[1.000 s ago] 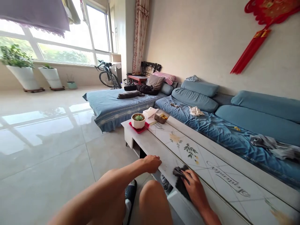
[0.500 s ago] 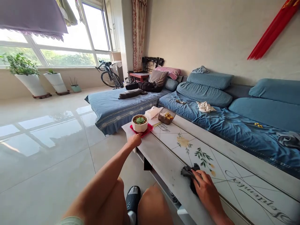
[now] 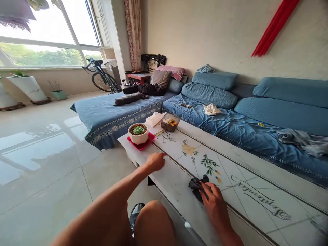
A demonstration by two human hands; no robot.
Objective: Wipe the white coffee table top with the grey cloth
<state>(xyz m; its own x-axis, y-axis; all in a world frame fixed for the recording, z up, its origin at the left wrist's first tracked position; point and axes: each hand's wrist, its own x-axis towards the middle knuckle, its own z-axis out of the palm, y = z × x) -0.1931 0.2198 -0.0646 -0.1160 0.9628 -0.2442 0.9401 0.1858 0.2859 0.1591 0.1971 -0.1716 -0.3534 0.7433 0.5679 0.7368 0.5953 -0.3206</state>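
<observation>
**Right hand (image 3: pixel 213 201) on a dark grey cloth (image 3: pixel 196 186) at the coffee table (image 3: pixel 170 179)**

The right hand's fingers are bent over the crumpled cloth, holding it down on the tabletop beside the near edge of the patterned centre panel (image 3: pixel 230 193). The left hand (image 3: pixel 156 162) is above the near side of the table, fingers mostly curled and the index finger reaching towards the panel; its underside is hidden, so whether it grips or touches anything cannot be told.

Around the cloth, the panel shows printed leaves, yellow flowers and the word "September". Beyond the left hand, near the table's far end, a succulent (image 3: pixel 138 130) grows in a white pot (image 3: pixel 138 138) standing on a red tray (image 3: pixel 150 138). Behind the pot are a tissue pack (image 3: pixel 154 119) and a brownish see-through container (image 3: pixel 168 127) with yellow and orange bits inside.

Past the table runs a blue-covered sectional sofa (image 3: pixel 102 111), with a cream cloth (image 3: pixel 211 109) and a rumpled grey garment (image 3: pixel 302 140) on its seat. Farther off, a bicycle (image 3: pixel 104 78) stands near the window (image 3: pixel 46 58).
</observation>
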